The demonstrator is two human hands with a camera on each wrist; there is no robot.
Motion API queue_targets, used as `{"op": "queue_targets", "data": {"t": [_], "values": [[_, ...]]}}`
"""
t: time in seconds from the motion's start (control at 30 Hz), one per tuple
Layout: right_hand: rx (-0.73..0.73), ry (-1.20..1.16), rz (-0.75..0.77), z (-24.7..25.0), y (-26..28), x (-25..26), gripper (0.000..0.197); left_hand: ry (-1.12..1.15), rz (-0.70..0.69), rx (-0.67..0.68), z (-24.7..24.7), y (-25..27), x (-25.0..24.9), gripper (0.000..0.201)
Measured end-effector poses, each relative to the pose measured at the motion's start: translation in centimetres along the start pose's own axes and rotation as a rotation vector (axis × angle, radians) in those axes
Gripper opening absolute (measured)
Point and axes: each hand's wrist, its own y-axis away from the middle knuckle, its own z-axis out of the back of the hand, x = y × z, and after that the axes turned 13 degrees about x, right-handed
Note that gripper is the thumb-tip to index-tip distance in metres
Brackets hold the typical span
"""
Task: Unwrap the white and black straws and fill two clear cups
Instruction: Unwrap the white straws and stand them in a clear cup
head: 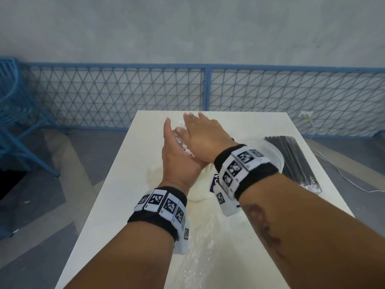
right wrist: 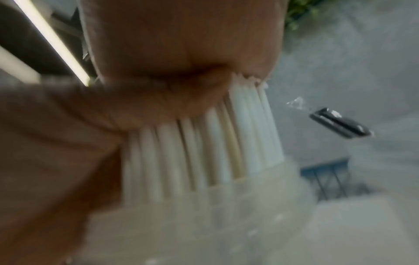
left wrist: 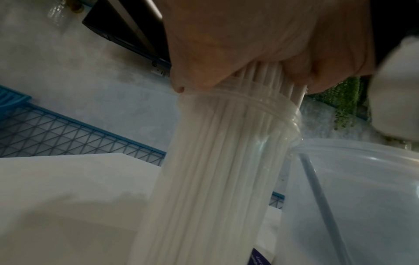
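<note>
A bundle of white straws (head: 184,147) stands upright in a clear cup (left wrist: 226,179) at the middle of the white table (head: 125,195). My right hand (head: 203,132) lies flat on the straw tops (right wrist: 204,152), fingers straight. My left hand (head: 173,147) stands on edge against the bundle's left side, fingers straight and pointing away from me. The hands hide most of that cup in the head view. A second clear cup (head: 275,157) stands just to the right, behind my right wrist. A wrapped pack of black straws (head: 293,161) lies beyond it.
A crumpled clear plastic wrapper (head: 198,261) lies on the near part of the table. A purple-labelled white piece (head: 214,182) lies under my right wrist. A blue mesh fence (head: 125,97) runs behind the table, and a blue chair (head: 14,113) stands at the left.
</note>
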Motion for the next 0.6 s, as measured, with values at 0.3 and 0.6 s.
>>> {"op": "queue_targets", "data": {"t": [0.3, 0.6], "values": [[0.059, 0.132, 0.139, 1.6, -0.6, 0.5, 0.059, -0.015, 0.03, 0.019, 0.9, 0.2, -0.1, 0.151], [-0.029, 0.235, 0.169, 1.0, 0.0, 0.9, 0.063, -0.167, 0.144, 0.026, 0.8, -0.1, 1.6, 0.147]]}}
